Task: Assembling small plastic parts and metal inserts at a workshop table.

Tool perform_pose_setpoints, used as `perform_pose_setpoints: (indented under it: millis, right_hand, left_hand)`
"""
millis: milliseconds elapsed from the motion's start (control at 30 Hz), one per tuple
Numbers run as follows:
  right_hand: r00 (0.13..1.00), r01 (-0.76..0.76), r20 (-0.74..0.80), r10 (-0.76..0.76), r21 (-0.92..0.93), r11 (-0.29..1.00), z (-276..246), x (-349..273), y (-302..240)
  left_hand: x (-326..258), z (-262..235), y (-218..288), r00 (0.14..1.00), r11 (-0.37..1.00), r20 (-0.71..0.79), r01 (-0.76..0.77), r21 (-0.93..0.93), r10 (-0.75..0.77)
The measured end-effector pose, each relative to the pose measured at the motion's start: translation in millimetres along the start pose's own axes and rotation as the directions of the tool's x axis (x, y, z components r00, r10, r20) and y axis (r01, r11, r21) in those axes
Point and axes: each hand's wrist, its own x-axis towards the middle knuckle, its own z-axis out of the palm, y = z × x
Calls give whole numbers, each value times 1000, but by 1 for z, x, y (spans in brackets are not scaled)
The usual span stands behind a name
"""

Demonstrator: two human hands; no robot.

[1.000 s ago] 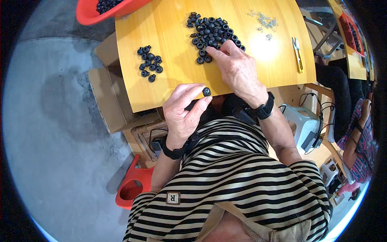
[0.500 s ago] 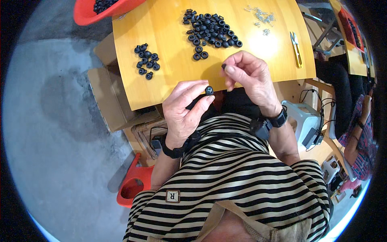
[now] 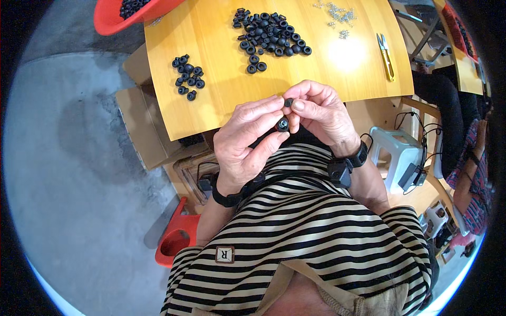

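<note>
Two small black ring-shaped parts are held close together just off the near edge of the wooden table (image 3: 221,105), above the striped shirt (image 3: 316,231). One black ring (image 3: 283,124) is pinched between thumb and fingers of the left hand (image 3: 245,139); a smaller black piece (image 3: 288,102) is gripped at the closed fingertips of the right hand (image 3: 321,113). A second ago the right hand was stretched out to the large pile of black rings (image 3: 271,37) near the far edge; it has since been drawn back with a piece, so the two parts are now touching or nearly so, which suggests they are being fitted together. A smaller group of rings (image 3: 188,76) lies toward the left edge. Small silvery bits (image 3: 337,13) and yellow-handled snips (image 3: 386,55) are seen at the far right. A red tub (image 3: 113,18) overhangs the far left corner. Nothing lies between the hands.
</note>
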Motion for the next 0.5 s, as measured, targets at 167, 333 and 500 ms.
perform_pose_setpoints:
  millis: [167,333,500]
  right_hand:
    - [1000,1,-4,-1,-14,1000,0,0,0]
    - [992,118,-16,-122,-170,978,3,-2,-1]
    - [982,161,-56,-181,-263,951,9,-4,-2]
  left_hand:
    - [0,1,0,1000,999,0,-15,52,15]
    - [1,2,-2,999,995,32,-31,94,28]
    - [2,3,-3,999,996,14,-33,81,32]
